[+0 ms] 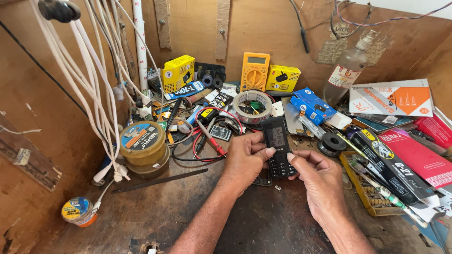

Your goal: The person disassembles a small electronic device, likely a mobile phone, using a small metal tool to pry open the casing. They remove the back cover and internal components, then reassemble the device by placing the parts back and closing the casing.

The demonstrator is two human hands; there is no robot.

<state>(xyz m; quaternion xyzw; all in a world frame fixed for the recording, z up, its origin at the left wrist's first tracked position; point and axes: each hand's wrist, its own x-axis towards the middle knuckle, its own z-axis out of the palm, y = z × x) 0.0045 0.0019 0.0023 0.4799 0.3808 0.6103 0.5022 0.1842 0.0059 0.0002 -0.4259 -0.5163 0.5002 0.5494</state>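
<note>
I hold a small black keypad phone upright over the middle of a worn brown workbench. My left hand grips its left side, thumb on the edge just below the screen. My right hand holds the lower right corner, thumb tip on the keypad. The screen is dark. A small dark flat part and a tiny white bit lie on the bench just under my hands.
Behind the phone are a tape roll, a yellow multimeter, yellow boxes, red and black probe leads and a blue box. A yellow-lidded tin stands left under hanging white cables. A clear bottle and packets crowd the right.
</note>
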